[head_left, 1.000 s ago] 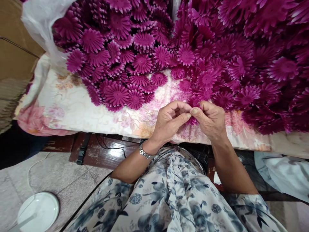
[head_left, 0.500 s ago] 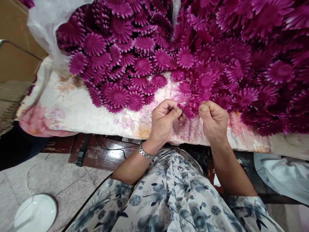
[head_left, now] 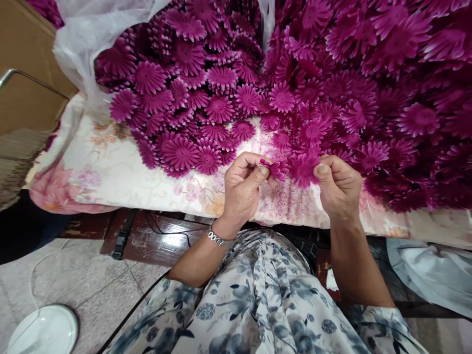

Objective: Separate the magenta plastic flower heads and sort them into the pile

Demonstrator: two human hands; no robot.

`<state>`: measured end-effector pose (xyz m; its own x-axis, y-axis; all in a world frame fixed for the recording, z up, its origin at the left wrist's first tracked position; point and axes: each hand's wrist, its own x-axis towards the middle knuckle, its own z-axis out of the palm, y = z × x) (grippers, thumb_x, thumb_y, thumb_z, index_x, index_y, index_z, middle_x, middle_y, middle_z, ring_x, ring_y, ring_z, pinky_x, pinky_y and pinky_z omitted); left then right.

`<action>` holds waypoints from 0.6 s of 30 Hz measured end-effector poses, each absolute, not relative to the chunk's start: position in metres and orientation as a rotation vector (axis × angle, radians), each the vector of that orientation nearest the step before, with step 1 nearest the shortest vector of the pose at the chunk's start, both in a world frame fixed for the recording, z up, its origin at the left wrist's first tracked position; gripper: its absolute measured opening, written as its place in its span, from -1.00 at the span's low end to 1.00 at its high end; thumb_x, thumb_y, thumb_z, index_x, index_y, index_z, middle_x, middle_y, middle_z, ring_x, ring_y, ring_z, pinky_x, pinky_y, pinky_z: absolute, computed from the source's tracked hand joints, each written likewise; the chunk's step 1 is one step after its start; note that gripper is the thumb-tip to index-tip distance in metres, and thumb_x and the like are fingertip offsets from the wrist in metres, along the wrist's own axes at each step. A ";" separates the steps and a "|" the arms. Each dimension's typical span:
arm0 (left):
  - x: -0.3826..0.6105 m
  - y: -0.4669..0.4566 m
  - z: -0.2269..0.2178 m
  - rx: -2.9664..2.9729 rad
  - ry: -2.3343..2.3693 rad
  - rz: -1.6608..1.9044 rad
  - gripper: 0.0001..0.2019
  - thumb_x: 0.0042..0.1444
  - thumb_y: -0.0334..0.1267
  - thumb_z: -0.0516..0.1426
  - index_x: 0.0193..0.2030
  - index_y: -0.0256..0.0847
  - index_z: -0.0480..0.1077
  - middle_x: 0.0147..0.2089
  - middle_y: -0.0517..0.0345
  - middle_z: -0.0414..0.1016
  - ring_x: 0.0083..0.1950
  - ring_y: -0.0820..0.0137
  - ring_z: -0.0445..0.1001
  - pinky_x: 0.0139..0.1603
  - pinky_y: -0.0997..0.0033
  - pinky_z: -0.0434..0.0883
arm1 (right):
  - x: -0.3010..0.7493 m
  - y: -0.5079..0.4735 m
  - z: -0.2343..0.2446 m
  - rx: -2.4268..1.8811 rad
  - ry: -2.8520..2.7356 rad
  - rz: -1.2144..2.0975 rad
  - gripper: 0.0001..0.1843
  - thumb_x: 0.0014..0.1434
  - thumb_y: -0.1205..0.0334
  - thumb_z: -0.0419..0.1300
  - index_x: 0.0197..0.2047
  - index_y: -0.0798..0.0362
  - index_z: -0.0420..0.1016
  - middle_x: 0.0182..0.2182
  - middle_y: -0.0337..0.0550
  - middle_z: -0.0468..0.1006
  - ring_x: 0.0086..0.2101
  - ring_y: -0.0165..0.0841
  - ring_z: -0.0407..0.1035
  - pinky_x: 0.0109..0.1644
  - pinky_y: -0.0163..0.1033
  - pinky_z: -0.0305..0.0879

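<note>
My left hand (head_left: 244, 184) pinches a small magenta artificial flower piece (head_left: 276, 169) between thumb and fingers. Close by on the right, my right hand (head_left: 338, 186) grips the edge of another magenta artificial flower piece (head_left: 304, 169), blurred by motion, with its petals spread. A narrow gap separates the two pieces. Both hands are just above the near edge of a floral cloth (head_left: 169, 187) speckled with magenta bits. Behind them lies a left heap of stacked magenta flower pieces (head_left: 180, 152), and a looser heap (head_left: 418, 118) spreads to the right.
A clear plastic bag (head_left: 79, 54) lies around the left heap's far side. Beyond it stands a cardboard box (head_left: 31, 54) with a metal rod. Below the cloth are a dark strap (head_left: 121, 238) and a cable. A white round base (head_left: 44, 329) rests on the tiled floor.
My hands have drawn apart, left hand slightly left, right hand to the right. The flower pieces that were together between them are now separate, one in each hand. The view shifted slightly.
</note>
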<state>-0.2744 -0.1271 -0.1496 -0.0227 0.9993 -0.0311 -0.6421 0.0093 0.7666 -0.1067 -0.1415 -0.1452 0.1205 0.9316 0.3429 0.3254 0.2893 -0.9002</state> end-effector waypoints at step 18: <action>-0.274 -0.133 -0.150 0.694 0.651 1.234 -0.80 -0.13 -0.24 0.33 -0.46 -0.23 0.40 -0.34 0.18 0.50 -0.44 0.55 0.41 -0.44 0.53 0.41 | -0.088 -0.132 -0.138 -1.461 -1.498 0.209 -0.77 0.21 0.06 0.12 -0.37 0.00 0.45 -0.50 -0.21 0.37 -0.45 -0.40 0.25 -0.34 -0.24 0.18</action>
<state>-0.2742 -0.1326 -0.1504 0.2084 0.9756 -0.0694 -0.6080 0.1848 0.7721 -0.0881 -0.1320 -0.1379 0.2205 0.8314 0.5100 0.6601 0.2577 -0.7056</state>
